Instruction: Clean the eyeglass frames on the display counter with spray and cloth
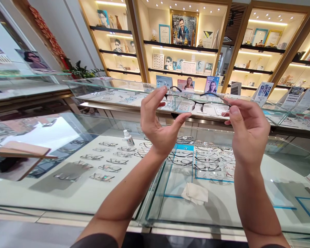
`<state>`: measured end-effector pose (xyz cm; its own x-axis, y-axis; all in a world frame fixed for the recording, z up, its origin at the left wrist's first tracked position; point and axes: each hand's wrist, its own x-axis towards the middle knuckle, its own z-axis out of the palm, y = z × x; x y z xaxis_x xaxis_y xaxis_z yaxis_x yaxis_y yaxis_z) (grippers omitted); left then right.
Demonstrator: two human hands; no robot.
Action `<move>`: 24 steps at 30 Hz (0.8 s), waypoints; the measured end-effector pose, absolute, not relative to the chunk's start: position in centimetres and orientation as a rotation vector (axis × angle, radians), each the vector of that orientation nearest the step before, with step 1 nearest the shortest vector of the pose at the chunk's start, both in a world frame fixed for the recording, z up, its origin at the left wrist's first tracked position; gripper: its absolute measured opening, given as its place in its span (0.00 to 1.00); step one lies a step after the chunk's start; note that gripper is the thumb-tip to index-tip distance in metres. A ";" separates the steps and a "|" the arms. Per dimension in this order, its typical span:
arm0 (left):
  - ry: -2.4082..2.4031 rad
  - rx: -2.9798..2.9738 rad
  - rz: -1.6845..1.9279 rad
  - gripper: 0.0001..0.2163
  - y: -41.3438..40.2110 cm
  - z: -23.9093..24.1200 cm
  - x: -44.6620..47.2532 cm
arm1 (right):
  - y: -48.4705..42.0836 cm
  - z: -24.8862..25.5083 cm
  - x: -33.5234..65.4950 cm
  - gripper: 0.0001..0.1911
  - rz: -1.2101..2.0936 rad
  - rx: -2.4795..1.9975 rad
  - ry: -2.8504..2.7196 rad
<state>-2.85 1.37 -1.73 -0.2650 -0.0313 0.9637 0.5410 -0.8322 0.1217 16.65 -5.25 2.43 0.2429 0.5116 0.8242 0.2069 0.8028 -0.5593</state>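
A pair of dark half-rim eyeglasses is held up over the glass counter, with its temples extending away from me. My right hand pinches its right end between thumb and fingers. At the other end, my left hand has its fingertips by the left hinge and its thumb spread well apart; whether the fingertips touch the frame is hard to tell. Below the hands, a crumpled cream cloth lies on the glass top. A small white bottle stands to the left of my left wrist.
Rows of eyeglasses show beneath the glass counter top. On the left are a tilted mirror and a brown tray-like object. Another display case runs behind, with standing cards and lit shelves beyond.
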 end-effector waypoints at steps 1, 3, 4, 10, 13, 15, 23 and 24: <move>-0.593 -1.612 -2.166 0.32 1.4 -1.6 -2.8 | -5.3 2.5 16.6 0.05 0.246 -0.643 -1.334; -0.561 -1.596 -2.187 0.31 1.3 -1.5 -2.7 | -5.3 2.5 16.7 0.06 0.278 -0.631 -1.333; -0.564 -1.595 -2.192 0.31 1.3 -1.4 -2.7 | -5.2 2.5 16.8 0.06 0.292 -0.630 -1.336; -0.547 -1.634 -2.209 0.26 1.2 -1.3 -2.4 | -5.1 2.2 17.3 0.11 0.294 -0.691 -1.466; -0.521 -1.654 -2.176 0.27 1.5 -1.4 -2.5 | -5.1 2.3 17.4 0.12 0.322 -0.689 -1.485; -0.499 -1.670 -2.172 0.29 1.7 -1.5 -2.6 | -5.1 2.3 17.4 0.12 0.354 -0.687 -1.474; -0.524 -1.707 -2.185 0.32 1.3 -1.6 -2.7 | -4.8 2.5 17.6 0.12 0.412 -0.686 -1.504; -0.532 -1.702 -2.198 0.32 1.1 -1.5 -2.6 | -4.7 2.4 17.6 0.12 0.409 -0.690 -1.505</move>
